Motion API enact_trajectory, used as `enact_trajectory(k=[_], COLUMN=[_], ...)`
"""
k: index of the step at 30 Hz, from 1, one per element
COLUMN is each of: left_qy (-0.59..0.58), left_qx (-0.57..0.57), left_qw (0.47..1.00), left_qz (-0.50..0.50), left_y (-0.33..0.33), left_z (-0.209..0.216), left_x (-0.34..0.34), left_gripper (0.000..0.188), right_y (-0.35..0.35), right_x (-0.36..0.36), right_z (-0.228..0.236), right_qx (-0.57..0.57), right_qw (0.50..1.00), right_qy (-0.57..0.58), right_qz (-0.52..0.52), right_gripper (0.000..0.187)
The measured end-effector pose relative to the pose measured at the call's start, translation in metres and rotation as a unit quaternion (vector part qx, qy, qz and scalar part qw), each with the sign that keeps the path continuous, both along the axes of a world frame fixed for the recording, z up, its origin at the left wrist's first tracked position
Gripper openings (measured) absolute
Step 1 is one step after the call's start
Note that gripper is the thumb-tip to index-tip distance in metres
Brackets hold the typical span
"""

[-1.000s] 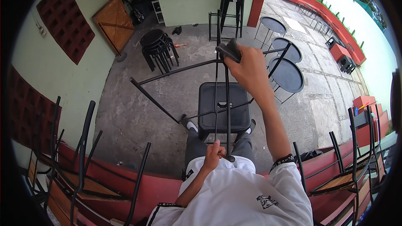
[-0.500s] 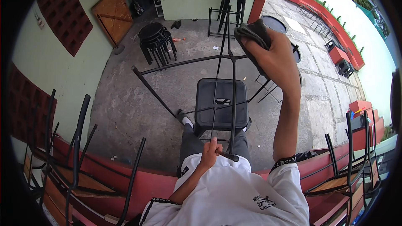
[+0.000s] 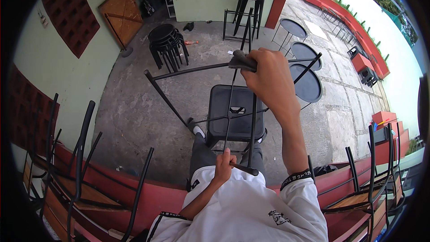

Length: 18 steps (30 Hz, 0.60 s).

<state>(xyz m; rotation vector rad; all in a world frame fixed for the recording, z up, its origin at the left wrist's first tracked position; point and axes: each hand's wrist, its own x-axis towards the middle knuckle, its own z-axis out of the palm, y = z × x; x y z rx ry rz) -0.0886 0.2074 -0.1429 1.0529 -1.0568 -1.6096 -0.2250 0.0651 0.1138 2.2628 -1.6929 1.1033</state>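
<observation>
A black metal frame of thin tubes (image 3: 191, 71), like the legs of a stand or small table, is tilted across the space before me. My left hand (image 3: 223, 166) is closed around its near end, close to my shirt. My right hand (image 3: 271, 74) grips a dark grey cloth (image 3: 242, 60) and presses it around the frame's upper joint, where several bars meet; the fingers under the cloth are hidden. Below the frame, between my legs, stands a black stool (image 3: 219, 101) with a slot in its square seat.
Stacked round black stools (image 3: 162, 33) stand at the far left, and a tall black chair (image 3: 251, 0) at the back. Round black tables (image 3: 307, 83) line the right. Upturned wooden chairs (image 3: 96, 197) with metal legs flank me on a red ledge (image 3: 168, 195).
My right hand has come down and leftward with the cloth, from above the joint's right side onto the joint. The left hand keeps its hold, and the frame has shifted slightly.
</observation>
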Motion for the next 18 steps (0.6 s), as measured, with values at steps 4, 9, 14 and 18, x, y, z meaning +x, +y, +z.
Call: enact_trajectory(k=[4, 9, 14, 18], left_qy=[-0.029, 0.013, -0.108, -0.182], left_qx=[0.008, -0.003, -0.07, -0.26], left_qw=[1.0, 0.997, 0.985, 0.945], left_qz=[-0.004, -0.07, -0.115, 0.077], left_y=[-0.003, -0.008, -0.03, -0.08], left_z=[0.009, -0.003, 0.028, 0.099], left_x=[0.001, 0.006, 0.027, 0.044], left_gripper=[0.066, 0.066, 0.038, 0.007], right_y=[0.024, 0.009, 0.005, 0.006], right_x=[-0.008, -0.031, -0.028, -0.027], right_z=[0.03, 0.022, -0.012, -0.016], right_qx=[0.177, -0.024, -0.018, 0.039], right_qw=[0.983, 0.98, 0.998, 0.997], right_qy=[-0.045, -0.183, -0.016, 0.027], right_qz=[-0.003, -0.07, -0.053, 0.06], right_gripper=[0.017, 0.015, 0.02, 0.036])
